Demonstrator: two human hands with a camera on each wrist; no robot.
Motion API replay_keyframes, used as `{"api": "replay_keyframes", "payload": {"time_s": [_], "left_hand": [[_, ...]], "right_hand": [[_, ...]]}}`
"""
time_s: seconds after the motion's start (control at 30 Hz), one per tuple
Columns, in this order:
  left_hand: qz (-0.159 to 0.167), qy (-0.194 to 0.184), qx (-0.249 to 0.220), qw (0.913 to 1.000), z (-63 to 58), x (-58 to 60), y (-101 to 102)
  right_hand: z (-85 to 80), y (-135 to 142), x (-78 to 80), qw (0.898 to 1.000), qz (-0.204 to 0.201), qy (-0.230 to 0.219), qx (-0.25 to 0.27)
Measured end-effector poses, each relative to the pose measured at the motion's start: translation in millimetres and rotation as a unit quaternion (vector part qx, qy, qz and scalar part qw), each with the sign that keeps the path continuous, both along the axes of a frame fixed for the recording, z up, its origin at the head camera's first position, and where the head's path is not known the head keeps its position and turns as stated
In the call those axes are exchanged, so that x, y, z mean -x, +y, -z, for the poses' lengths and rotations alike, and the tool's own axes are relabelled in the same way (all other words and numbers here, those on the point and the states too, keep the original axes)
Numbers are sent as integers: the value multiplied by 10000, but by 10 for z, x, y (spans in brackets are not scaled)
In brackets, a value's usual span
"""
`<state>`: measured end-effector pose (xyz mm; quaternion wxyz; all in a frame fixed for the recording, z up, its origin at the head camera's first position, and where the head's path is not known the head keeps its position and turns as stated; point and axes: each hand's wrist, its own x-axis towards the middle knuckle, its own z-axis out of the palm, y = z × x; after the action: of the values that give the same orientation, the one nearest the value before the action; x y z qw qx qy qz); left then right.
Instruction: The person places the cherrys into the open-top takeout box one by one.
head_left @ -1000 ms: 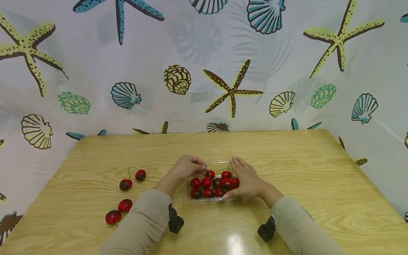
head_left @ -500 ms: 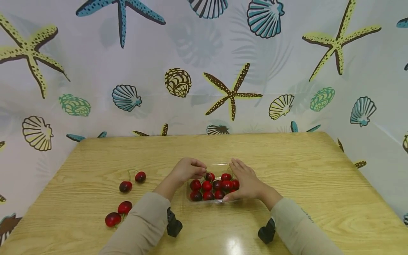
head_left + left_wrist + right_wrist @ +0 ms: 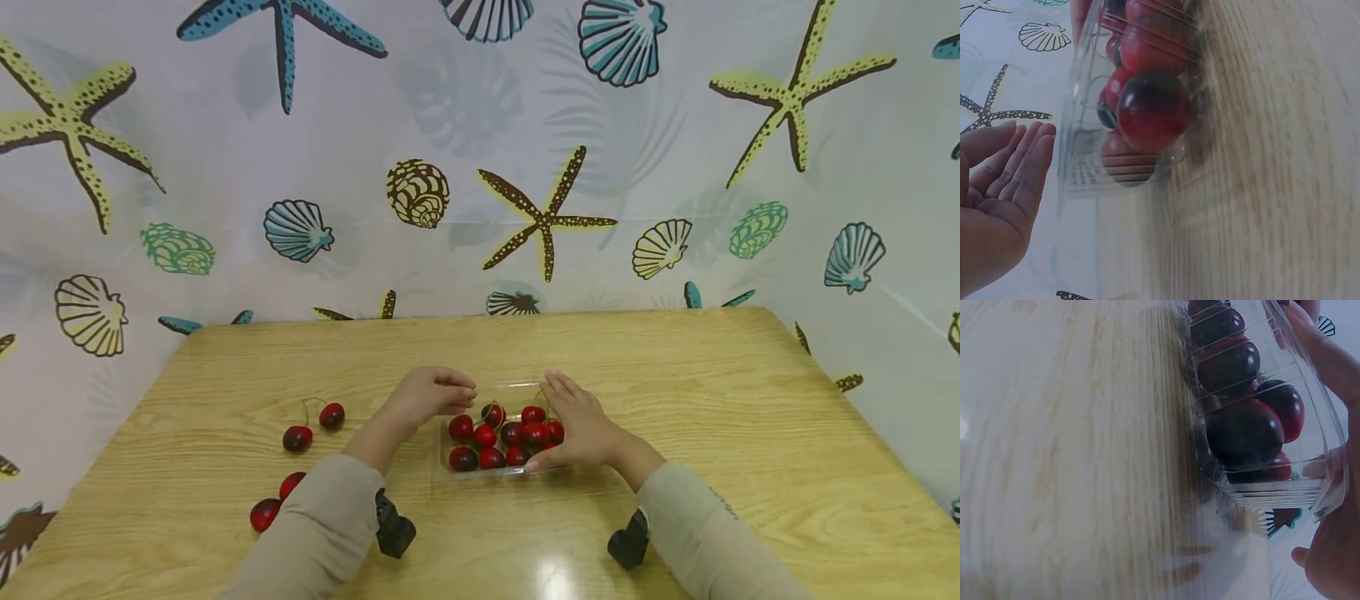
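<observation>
A clear plastic box point(image 3: 444, 454) with several dark red cherries point(image 3: 491, 458) in it lies on the table in the head view. My right hand point(image 3: 581, 427) holds the box across its right end, thumb on the near rim and fingers at the far rim. At the box's far left corner is my left hand point(image 3: 429, 395), just apart from it. In the left wrist view, the left hand point(image 3: 1007, 200) has nearly straight fingers with nothing between them. Close by, a cherry point(image 3: 492, 414) with a curved stem sits in the box.
On the left of the wooden table point(image 3: 712, 400) lie two cherries point(image 3: 297, 438) with joined stems. Nearer me, a second pair point(image 3: 264, 515) is partly covered by the left sleeve point(image 3: 315, 517). A curtain point(image 3: 480, 100) with shell prints hangs behind.
My left hand has let go of the cherry stem and drawn back a little to the left. The right hand has stayed on the box.
</observation>
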<state>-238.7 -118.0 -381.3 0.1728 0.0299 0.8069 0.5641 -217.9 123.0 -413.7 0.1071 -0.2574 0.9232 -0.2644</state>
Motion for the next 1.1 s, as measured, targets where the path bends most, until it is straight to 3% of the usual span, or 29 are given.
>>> {"api": "replay_keyframes", "payload": {"time_s": [0.33,0.63,1.1], "left_hand": [[-22,80,-42,10000,-96,-50,-256],[28,37,-88,10000,-126,-25,-609],[-396,85,-84,9991,-180,41,-1019]], "right_hand": [[-15,3,13,10000,-21,74,-8],[-9,-6,29,10000,-51,84,10],[20,5,24,10000,-45,84,6]]}}
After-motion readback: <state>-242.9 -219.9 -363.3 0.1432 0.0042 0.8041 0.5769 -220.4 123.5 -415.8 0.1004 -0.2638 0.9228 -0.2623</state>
